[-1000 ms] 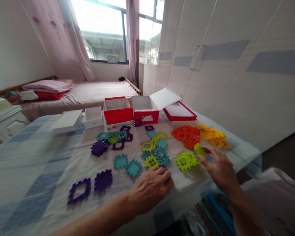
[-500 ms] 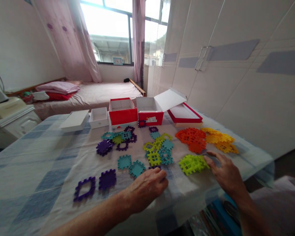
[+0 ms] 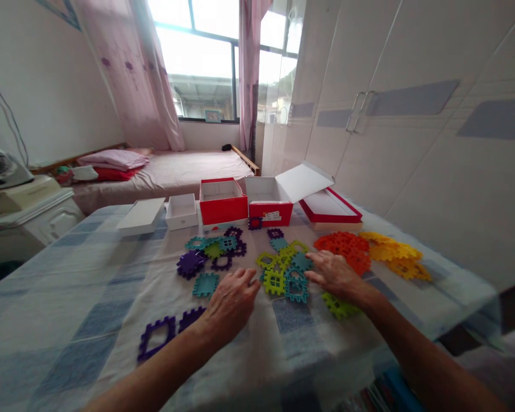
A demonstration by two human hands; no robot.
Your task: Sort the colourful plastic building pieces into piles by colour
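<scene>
My left hand (image 3: 234,297) is over the middle of the table, fingers curled down and close together; whatever is beneath them is hidden. A teal notched square (image 3: 205,285) lies just left of it, and a purple plate (image 3: 191,316) is partly behind my wrist. My right hand (image 3: 332,273) reaches left with its fingers apart, the tips at the edge of a loose pile holding a teal tile (image 3: 301,262), a lime window piece (image 3: 274,282) and a teal frame (image 3: 296,285). Under my right forearm, a lime stack (image 3: 340,306) is partly covered.
Orange pieces (image 3: 345,249) and yellow pieces (image 3: 395,252) are heaped at the right. Purple and teal pieces (image 3: 191,263) cluster at left, with a purple frame (image 3: 157,337) nearer. Behind stand a red box (image 3: 223,210), another open box (image 3: 271,214), a lid (image 3: 335,214) and a white box (image 3: 182,217).
My right hand has moved left from the lime stack to the teal and lime pile. My left hand has shifted left; the purple piece formerly beside it no longer shows there.
</scene>
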